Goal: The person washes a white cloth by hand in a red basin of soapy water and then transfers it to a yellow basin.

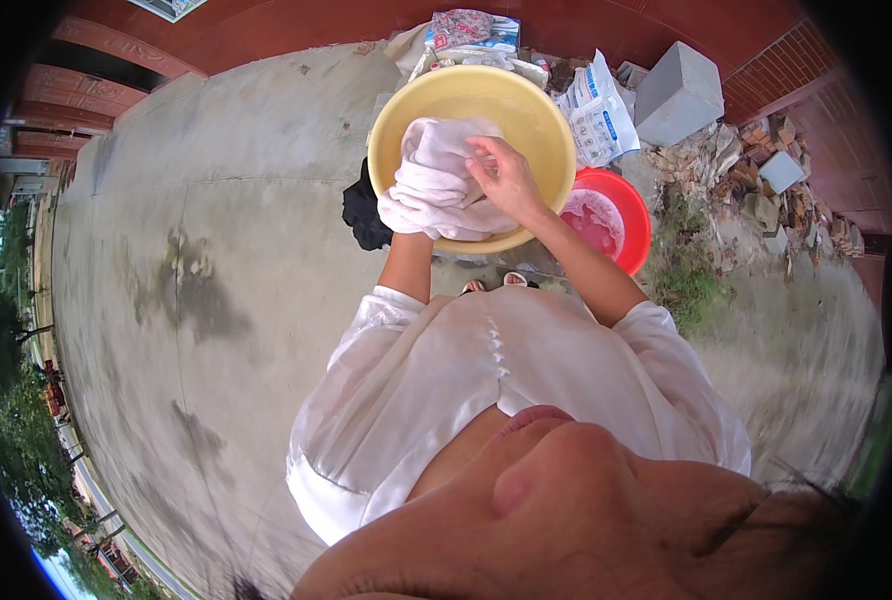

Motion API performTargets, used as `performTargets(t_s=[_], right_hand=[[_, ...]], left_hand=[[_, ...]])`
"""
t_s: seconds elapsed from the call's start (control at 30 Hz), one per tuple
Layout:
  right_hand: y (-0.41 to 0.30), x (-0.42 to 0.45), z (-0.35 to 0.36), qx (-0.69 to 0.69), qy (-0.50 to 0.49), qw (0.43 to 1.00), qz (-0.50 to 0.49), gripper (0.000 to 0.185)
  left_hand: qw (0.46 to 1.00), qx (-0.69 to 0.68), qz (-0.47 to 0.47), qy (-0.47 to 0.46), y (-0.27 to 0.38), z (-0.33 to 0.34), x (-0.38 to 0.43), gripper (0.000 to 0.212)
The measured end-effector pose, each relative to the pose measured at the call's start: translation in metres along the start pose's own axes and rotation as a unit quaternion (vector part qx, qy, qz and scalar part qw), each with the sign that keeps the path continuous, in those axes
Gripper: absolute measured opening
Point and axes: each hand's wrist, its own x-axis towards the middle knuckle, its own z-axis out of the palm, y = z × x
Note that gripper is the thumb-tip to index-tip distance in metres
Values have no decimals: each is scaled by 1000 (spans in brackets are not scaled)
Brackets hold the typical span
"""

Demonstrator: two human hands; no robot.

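Note:
A wet-looking white cloth, bunched in folds, is over the left side of a yellow plastic basin. My left forearm runs up into the cloth, which hides my left hand. My right hand is at the cloth's right edge, its fingers curved and thumb and forefinger apart. Its fingertips overlap the cloth's edge in the view; whether they touch it I cannot tell. Pale, cloudy water seems to lie in the basin.
Right of the basin, a red basin holds foamy water. Black fabric lies at its left. A white printed bag, a grey block and broken bricks line the right. Concrete ground stretches left.

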Motion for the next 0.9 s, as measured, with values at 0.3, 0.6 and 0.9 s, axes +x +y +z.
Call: performTargets(t_s=[0.3, 0.6, 0.9], right_hand=[[48, 14, 19, 57, -54, 988, 130, 21], [10, -9, 10, 17, -86, 995, 38, 16], [-41, -3, 14, 82, -79, 993, 34, 12]], left_hand=[[1000, 19, -9, -20, 9, 0, -10, 34], [992, 46, -69, -94, 17, -11, 0, 35], [999, 20, 13, 40, -2, 9, -7, 38]])
